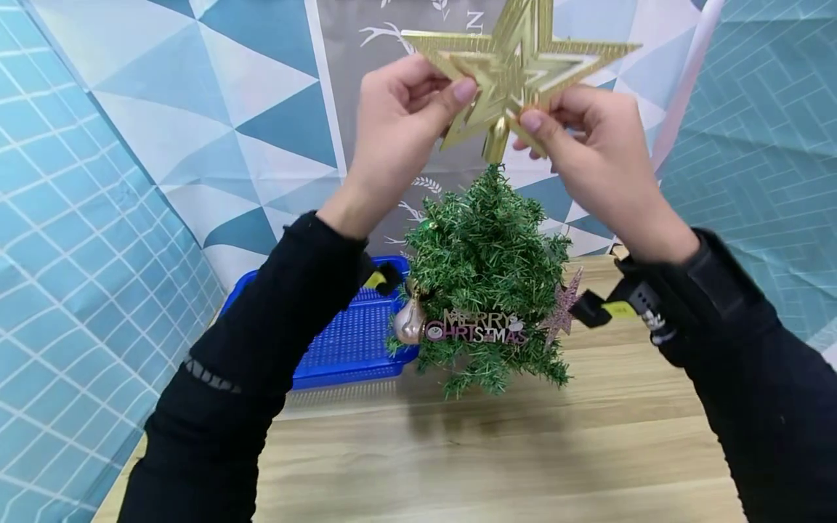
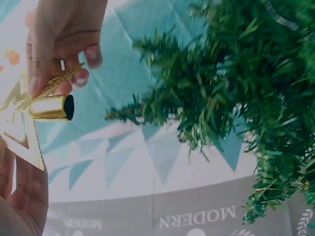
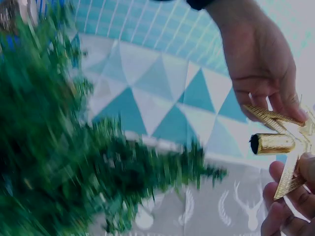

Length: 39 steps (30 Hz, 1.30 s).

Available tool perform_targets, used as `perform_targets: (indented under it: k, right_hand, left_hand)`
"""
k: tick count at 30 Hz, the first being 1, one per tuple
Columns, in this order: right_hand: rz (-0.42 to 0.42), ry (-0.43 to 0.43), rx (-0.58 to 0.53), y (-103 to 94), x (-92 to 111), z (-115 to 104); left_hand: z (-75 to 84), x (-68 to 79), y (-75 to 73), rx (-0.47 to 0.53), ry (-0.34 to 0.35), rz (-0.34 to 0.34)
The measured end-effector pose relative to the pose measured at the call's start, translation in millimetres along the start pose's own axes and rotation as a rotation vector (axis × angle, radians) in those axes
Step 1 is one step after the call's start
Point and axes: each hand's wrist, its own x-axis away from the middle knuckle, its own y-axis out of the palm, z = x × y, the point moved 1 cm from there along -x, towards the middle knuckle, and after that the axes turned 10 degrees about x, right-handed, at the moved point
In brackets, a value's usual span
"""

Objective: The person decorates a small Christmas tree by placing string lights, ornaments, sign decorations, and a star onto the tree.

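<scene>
A gold star tree topper [image 1: 506,76] is pinched on its left side by my left hand [image 1: 408,116] and on its lower right by my right hand [image 1: 591,142], thumbs toward me. Its hollow gold sleeve [image 2: 51,108] points at the tip of a small green Christmas tree [image 1: 487,254]; both wrist views show a gap between sleeve and tip. On the tree hang a "Merry Christmas" sign [image 1: 480,328], a pale pink bulb ornament [image 1: 410,321] and a pink glittery star [image 1: 564,309].
Behind the tree to the left sits a blue plastic basket [image 1: 356,334], partly hidden by my left sleeve. The wooden tabletop [image 1: 497,450] extends in front of the tree. Patterned cloth [image 1: 261,94] hangs at the back, and blue tile-patterned covering [image 1: 85,240] stands along the left.
</scene>
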Motion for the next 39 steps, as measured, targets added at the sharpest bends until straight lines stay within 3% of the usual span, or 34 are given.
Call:
perform_targets:
  k: [6, 11, 22, 28, 33, 36, 39]
  right_hand:
    - [-0.001, 0.021, 0.016, 0.5, -13.1, 12.1]
    - [-0.050, 0.084, -0.008, 4.0, -9.3, 18.2]
    - [-0.085, 0.102, 0.017, 12.1, 7.9, 29.4]
    - [-0.059, 0.091, -0.026, 13.0, 9.3, 29.4]
    - [-0.084, 0.134, -0.088, 10.7, 12.2, 31.2]
    - [-0.104, 0.169, -0.078, 9.1, 16.8, 32.7]
    - [-0.120, 0.195, -0.040, 5.3, 24.4, 34.6]
  left_hand:
    - [-16.3, -17.7, 0.9, 0.055, -0.100, 0.050]
    - [-27.2, -13.5, -2.4, 0.036, -0.126, 0.049]
    - [-45.3, 2.2, -3.0, 0.085, -0.140, 0.047]
    - [-45.4, 4.0, -0.9, 0.095, -0.131, 0.049]
    - [-44.0, 6.5, -1.7, 0.084, -0.146, 0.017]
    - [-41.0, 8.3, -6.1, 0.076, -0.178, -0.015]
    - [-33.6, 12.9, -18.0, 0.002, -0.214, -0.052]
